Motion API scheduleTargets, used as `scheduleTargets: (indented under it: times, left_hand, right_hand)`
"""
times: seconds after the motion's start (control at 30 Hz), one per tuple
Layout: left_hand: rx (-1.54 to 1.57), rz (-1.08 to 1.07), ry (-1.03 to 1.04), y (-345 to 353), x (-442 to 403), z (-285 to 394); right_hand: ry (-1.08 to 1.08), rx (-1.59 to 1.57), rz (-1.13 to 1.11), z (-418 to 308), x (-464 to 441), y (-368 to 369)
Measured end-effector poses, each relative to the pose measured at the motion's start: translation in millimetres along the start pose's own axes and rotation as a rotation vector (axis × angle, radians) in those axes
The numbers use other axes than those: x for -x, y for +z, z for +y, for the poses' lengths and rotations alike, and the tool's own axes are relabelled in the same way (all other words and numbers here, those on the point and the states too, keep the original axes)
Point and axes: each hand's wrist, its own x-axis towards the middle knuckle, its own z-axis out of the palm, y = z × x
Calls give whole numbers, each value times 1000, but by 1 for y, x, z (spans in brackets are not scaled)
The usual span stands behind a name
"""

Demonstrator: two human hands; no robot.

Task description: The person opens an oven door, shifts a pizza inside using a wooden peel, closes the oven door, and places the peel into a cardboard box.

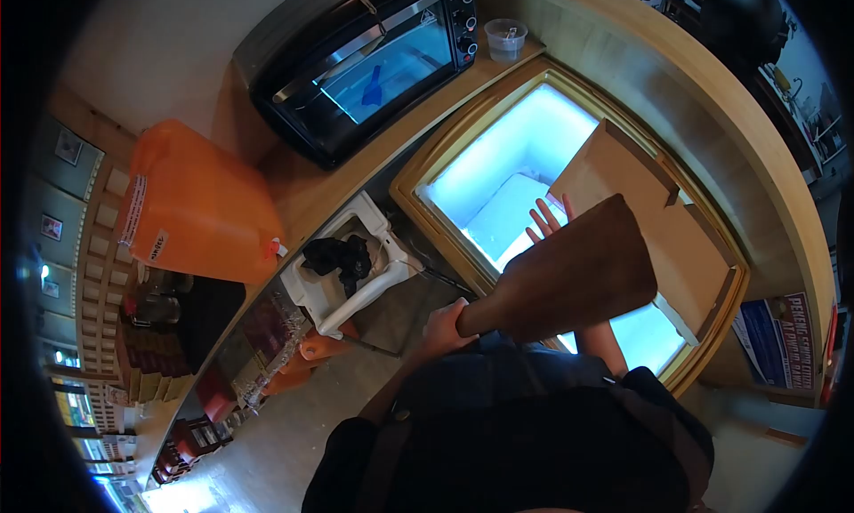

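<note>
A brown wooden pizza peel (578, 277) is tilted in front of my body, its wide blade to the right. My left hand (443, 328) is wrapped round its narrow handle. Behind the blade is my right hand (545, 218), with spread fingers showing past the upper edge; the palm is hidden, so I cannot tell whether it touches the peel. Beyond the peel, an opened cardboard box (614, 180) lies across a wood-framed, brightly lit chest (427, 215).
A black toaster oven (365, 64) and a clear plastic cup (506, 40) stand on the wooden counter. To the left are an orange jerrycan (200, 202) and a white stool-like seat (351, 308) with black cloth on it. A curved wooden partition (712, 86) borders the right.
</note>
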Motion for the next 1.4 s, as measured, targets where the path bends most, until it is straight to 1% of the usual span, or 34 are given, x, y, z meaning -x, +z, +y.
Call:
scheduleTargets:
  times: [0.03, 0.07, 0.17, 0.27, 0.37, 0.47, 0.57, 0.6, 0.7, 0.8, 0.87, 0.97, 1.1, 1.2, 1.3, 1.37, 1.4]
  left_hand:
    - [-57, 0, -39, 6, 0, -6]
    - [-111, -2, -74, 11, 1, -10]
    - [-66, -54, -74, 6, 3, -17]
    - [-59, 27, -7, -7, 0, -2]
    - [79, 33, -50, -17, -3, 8]
    - [83, 84, -34, -15, -3, 1]
    - [-125, 64, -54, -8, -2, -5]
    - [-121, 45, -55, -5, 0, -8]
    - [-121, 26, -48, -2, 1, -13]
    - [-148, 48, -23, -6, 1, -6]
    - [-164, 61, -27, -8, 0, -2]
    - [-90, 63, 33, -11, 3, -4]
    - [-124, 86, -12, -7, 12, -7]
    - [-158, 114, 3, -3, 16, -12]
    - [-152, 60, -13, -3, 19, -10]
    - [-115, -10, -46, -4, 17, -2]
    - [-104, -3, -62, -2, 15, 2]
  right_hand:
    - [-3, -12, -23, -2, 1, 1]
    - [47, -172, -166, -5, 0, 0]
    - [52, -257, -134, -2, 6, -4]
    - [46, -93, -103, 0, 13, 1]
    - [29, -91, -72, -2, 15, 14]
    - [12, -85, -48, -6, 16, 24]
    - [113, -213, -92, -7, 20, 16]
    - [166, -279, -122, -7, 21, 11]
    - [207, -424, -107, -5, 24, 7]
    - [172, -314, -95, -8, 28, 12]
    - [175, -359, -96, -10, 30, 13]
    - [205, -399, -92, -15, 36, 21]
    - [254, -357, -156, -22, 45, 37]
    - [312, -444, -131, -17, 49, 31]
    - [259, -401, -146, -14, 55, 26]
    - [192, -346, -91, -8, 58, 12]
    - [154, -318, -59, -8, 60, 12]
